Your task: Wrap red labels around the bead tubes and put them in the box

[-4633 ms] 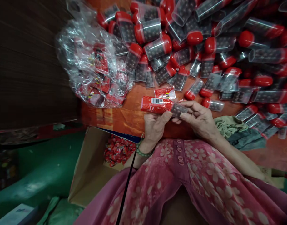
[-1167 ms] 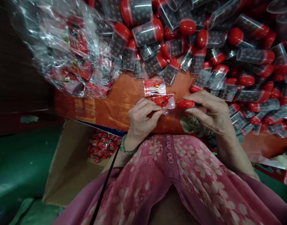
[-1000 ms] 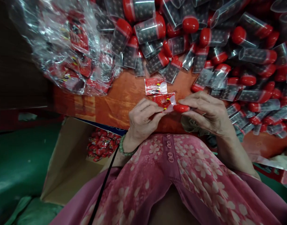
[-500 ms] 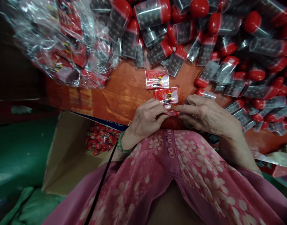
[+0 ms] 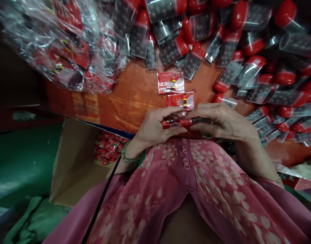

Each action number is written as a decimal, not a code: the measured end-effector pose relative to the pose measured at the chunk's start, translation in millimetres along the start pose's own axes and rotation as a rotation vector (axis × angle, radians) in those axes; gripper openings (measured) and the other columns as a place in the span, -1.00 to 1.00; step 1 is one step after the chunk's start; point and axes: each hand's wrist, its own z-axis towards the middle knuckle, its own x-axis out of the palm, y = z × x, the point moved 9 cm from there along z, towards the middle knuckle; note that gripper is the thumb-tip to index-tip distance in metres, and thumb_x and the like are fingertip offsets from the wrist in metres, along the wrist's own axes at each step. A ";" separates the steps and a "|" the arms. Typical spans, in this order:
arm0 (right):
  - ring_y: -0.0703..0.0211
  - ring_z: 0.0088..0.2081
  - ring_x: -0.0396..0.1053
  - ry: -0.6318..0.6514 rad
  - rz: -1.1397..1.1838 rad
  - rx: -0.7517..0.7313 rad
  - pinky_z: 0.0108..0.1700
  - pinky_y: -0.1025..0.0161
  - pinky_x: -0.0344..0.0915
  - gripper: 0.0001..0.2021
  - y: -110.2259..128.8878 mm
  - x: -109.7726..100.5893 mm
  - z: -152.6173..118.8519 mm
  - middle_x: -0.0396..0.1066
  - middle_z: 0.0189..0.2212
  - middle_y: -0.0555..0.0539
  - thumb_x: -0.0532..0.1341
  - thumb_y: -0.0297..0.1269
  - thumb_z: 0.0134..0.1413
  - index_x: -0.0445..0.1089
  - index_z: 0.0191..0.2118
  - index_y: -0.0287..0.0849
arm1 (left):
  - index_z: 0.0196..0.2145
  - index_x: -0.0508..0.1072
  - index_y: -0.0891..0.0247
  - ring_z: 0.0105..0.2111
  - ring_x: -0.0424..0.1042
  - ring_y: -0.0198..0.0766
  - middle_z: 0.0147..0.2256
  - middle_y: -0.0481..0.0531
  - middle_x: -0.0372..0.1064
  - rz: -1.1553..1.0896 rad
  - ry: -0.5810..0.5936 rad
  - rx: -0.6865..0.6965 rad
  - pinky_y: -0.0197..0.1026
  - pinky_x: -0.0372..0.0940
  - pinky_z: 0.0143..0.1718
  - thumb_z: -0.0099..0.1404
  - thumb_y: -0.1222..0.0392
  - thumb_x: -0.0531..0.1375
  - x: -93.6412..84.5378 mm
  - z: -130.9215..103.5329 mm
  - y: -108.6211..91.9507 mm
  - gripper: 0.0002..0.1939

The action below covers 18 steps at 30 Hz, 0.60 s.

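Near the table's front edge, my left hand [image 5: 159, 127] has its fingers and thumb around a red packet [image 5: 172, 123]. My right hand [image 5: 213, 120] faces it, with a dark-bodied, red-capped tube [image 5: 199, 121] between fingers and thumb; its red end meets the packet. Just beyond the fingertips, two flat red printed packets lie on the table, a nearer one [image 5: 180, 100] partly overlapping a farther one [image 5: 170, 83]. The palms and the far ends of the held items are hidden.
Many red-capped clear tubes of dark beads [image 5: 228, 73] cover the table's back and right. A clear plastic bag [image 5: 76, 51] of red packets lies at the back left. Below the orange table [image 5: 125, 101], an open cardboard box [image 5: 71, 169] holds red packets [image 5: 109, 147].
My hands have opened wider around the items between them. More of the red packet now shows at my left hand, and the dark tube shows at my right hand.
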 end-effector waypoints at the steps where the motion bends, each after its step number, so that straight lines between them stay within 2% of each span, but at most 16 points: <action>1: 0.16 -0.24 0.47 -0.043 0.096 0.031 -0.18 0.24 0.35 -0.79 -5.0 -1.6 -0.6 0.53 -0.19 -0.08 0.24 -0.27 0.25 0.50 -0.04 -0.16 | 0.04 0.52 0.25 -0.16 0.57 -0.12 -0.10 0.16 0.57 -0.149 -0.015 -0.049 -0.16 0.44 -0.09 0.08 -0.06 0.44 -0.4 -1.3 4.9 -0.39; 4: 0.25 -0.38 0.41 -0.202 0.380 0.160 -0.31 0.31 0.31 -0.76 -24.3 -2.8 -3.3 0.52 -0.33 0.01 0.31 -0.14 0.18 0.52 -0.13 -0.16 | 0.08 0.50 0.20 -0.04 0.55 -0.04 0.00 0.17 0.54 -0.555 -0.062 -0.141 -0.08 0.43 0.02 0.00 -0.13 0.47 7.0 -4.4 13.8 -0.28; 7: 0.27 -0.38 0.40 -0.286 0.555 0.199 -0.30 0.32 0.32 -0.71 -32.5 3.0 -1.1 0.50 -0.34 0.03 0.37 -0.05 0.09 0.54 -0.19 -0.15 | -0.06 0.57 0.20 0.04 0.51 -0.02 -0.01 0.14 0.54 -0.745 -0.108 -0.213 -0.05 0.38 0.11 -0.02 -0.10 0.49 19.7 -3.0 19.3 -0.41; 10: 0.21 -0.26 0.44 -0.342 0.590 0.175 -0.16 0.27 0.36 -0.70 -31.9 5.5 5.3 0.53 -0.26 -0.01 0.39 -0.03 0.06 0.54 -0.21 -0.15 | -0.23 0.62 0.23 -0.04 0.54 -0.10 -0.15 0.08 0.59 -0.758 -0.205 -0.240 -0.08 0.38 0.09 0.09 -0.09 0.43 22.9 2.8 25.1 -0.62; 13: 0.17 -0.18 0.45 -0.431 0.605 0.178 -0.04 0.22 0.37 -0.68 -33.5 5.9 10.2 0.52 -0.18 -0.03 0.41 -0.03 0.03 0.52 -0.20 -0.14 | -0.38 0.62 0.25 -0.21 0.57 -0.18 -0.34 0.04 0.60 -0.730 -0.307 -0.243 -0.13 0.42 -0.01 0.11 -0.14 0.41 19.5 8.5 31.6 -0.64; 15: 0.17 -0.17 0.44 -0.499 0.648 0.193 -0.04 0.22 0.36 -0.67 -36.1 8.9 12.7 0.51 -0.16 -0.02 0.42 -0.02 0.01 0.49 -0.21 -0.13 | -0.40 0.63 0.25 -0.19 0.57 -0.18 -0.32 0.03 0.60 -0.738 -0.357 -0.220 -0.13 0.41 0.02 0.12 -0.16 0.40 16.7 10.8 33.1 -0.63; 18: 0.20 -0.20 0.42 -0.599 0.708 0.212 -0.09 0.25 0.36 -0.65 -38.9 16.0 15.7 0.46 -0.16 -0.01 0.40 0.02 0.01 0.44 -0.21 -0.11 | -0.29 0.65 0.20 -0.06 0.55 -0.17 -0.17 0.05 0.60 -0.754 -0.384 -0.173 -0.12 0.36 0.12 0.18 -0.11 0.37 14.8 12.1 31.2 -0.68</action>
